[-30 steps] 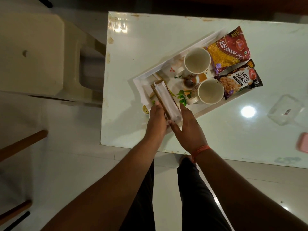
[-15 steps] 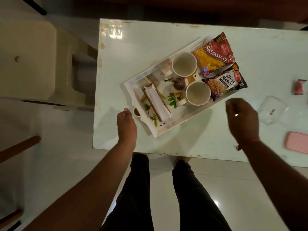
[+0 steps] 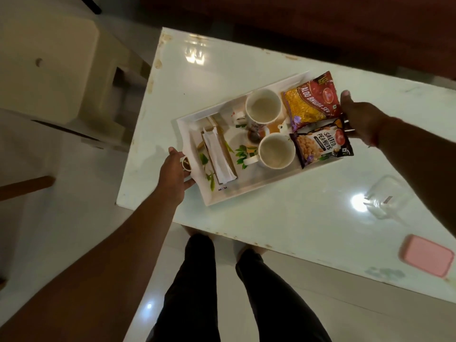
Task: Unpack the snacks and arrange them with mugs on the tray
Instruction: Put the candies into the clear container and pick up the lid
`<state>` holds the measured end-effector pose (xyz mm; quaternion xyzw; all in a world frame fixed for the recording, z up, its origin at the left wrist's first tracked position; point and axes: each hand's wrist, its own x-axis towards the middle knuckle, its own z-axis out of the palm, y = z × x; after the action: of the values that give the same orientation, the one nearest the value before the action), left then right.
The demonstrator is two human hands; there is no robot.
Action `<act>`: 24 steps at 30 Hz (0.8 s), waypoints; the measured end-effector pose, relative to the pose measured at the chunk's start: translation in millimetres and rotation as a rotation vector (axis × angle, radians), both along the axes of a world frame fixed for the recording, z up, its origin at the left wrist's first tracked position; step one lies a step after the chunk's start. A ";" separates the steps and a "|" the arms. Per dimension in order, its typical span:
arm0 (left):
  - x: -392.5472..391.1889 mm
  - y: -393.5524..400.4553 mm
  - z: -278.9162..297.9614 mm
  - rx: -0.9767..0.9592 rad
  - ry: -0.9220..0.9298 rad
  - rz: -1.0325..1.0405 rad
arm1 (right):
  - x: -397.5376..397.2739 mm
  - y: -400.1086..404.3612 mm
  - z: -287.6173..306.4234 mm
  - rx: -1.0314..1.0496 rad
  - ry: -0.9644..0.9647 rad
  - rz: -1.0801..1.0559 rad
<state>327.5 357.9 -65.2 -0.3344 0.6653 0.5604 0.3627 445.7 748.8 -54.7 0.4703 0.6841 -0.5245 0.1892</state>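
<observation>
A white tray lies at an angle on the pale table. On it stand two cream mugs, one at the back and one in front. A red and yellow aloo bhujia packet and a dark salted peanuts packet lie at its right end. A stack of white napkins in a brown holder lies at its left end. My left hand grips the tray's left end at its handle. My right hand holds the tray's right end behind the packets; its fingers are hidden.
A clear plastic container and a pink lid lie on the table at the right. A cream plastic chair stands left of the table. My legs are at the table's near edge.
Both hands let go of the napkin stack, which now lies on the tray. They moved apart and reached the tray's two ends.
</observation>
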 end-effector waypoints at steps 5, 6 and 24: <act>1.4 4.9 -3.0 -0.003 -0.009 0.032 | -3.1 -2.7 -6.3 -0.027 0.016 -0.170; 0.2 5.4 -3.2 -0.008 -0.012 0.028 | -2.1 -4.3 -5.4 -0.026 0.017 -0.190; -60.7 82.9 11.3 -0.126 0.020 -0.338 | 91.7 -19.5 -12.1 -0.147 0.054 -0.571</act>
<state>266.9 440.8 -53.9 -0.2343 0.7493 0.4518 0.4236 537.4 729.3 -66.8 0.6148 0.4887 -0.6171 0.0493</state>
